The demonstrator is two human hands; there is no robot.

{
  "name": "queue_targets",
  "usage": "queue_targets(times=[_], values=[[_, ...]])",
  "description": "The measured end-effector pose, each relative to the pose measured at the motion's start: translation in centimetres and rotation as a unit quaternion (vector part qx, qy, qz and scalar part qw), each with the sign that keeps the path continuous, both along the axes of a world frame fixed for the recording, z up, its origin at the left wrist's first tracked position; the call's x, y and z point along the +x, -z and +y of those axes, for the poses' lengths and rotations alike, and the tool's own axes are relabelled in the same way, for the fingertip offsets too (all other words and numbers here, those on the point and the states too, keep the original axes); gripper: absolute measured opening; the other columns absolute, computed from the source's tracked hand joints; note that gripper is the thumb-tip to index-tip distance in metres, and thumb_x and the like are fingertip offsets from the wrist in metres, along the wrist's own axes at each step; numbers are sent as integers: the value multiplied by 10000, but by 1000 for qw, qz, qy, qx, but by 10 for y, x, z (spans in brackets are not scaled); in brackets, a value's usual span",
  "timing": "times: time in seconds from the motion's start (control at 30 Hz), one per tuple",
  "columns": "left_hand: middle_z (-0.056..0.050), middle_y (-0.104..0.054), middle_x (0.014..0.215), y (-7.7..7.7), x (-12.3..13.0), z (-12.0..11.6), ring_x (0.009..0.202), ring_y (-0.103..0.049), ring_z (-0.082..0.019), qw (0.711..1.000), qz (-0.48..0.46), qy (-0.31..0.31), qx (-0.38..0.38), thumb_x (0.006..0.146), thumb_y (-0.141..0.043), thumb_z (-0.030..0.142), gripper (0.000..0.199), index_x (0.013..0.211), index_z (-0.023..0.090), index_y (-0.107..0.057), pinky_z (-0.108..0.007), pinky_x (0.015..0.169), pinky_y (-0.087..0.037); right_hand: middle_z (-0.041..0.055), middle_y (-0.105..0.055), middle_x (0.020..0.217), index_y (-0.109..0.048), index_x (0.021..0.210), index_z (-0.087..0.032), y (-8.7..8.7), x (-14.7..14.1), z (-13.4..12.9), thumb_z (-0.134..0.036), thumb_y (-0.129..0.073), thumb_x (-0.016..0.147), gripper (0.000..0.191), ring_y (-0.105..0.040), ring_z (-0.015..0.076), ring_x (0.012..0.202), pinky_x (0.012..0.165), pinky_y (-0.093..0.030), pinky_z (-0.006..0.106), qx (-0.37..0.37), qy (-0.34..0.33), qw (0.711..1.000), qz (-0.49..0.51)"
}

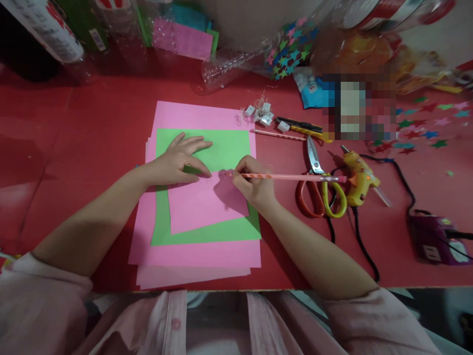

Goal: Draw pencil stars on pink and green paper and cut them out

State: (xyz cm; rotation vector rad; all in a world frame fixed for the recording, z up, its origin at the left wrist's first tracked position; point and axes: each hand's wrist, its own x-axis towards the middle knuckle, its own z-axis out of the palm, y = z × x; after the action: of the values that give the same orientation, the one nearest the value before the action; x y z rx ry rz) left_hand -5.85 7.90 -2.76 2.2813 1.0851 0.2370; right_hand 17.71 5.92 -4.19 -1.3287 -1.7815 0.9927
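My right hand grips a pink pencil that lies nearly level, its eraser end pointing right. The pencil's point meets a small mauve patch at the top edge of a small pink paper sheet; what the patch is, I cannot make out. Flat on the papers, my left hand has its fingers spread, thumb and fingertips near that same edge. Beneath lies a green sheet, itself on larger pink sheets. A shadow from my right hand falls across the small pink sheet.
Right of the papers lie scissors with red and yellow handles, a yellow glue gun with its cord, and a second pencil. Small white tags sit behind. Plastic bottles and star confetti line the back. A purple box stands far right.
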Motion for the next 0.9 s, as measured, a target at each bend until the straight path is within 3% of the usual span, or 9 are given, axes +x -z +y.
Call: queue_targets(times=[0.5,0.9], values=[[24,-339,1581,2,0,0,1478,-219,-314,1000,-3,0,3,866,-609,254,228,1008,334,-768,-584,1196,29,-53,-439,532,-434,619,-221,-5,1,0,-113,-507,701,155,-384,93,509,500,-273,246,12,-62,997,-42],[31,-333,1585,3,-1,0,1479,-210,-316,1000,1,-1,5,874,-608,257,220,1007,329,-768,-596,1193,20,-43,-496,569,-462,645,-215,-1,3,1,-171,-492,712,85,-421,89,515,490,-293,230,24,-115,993,-24]])
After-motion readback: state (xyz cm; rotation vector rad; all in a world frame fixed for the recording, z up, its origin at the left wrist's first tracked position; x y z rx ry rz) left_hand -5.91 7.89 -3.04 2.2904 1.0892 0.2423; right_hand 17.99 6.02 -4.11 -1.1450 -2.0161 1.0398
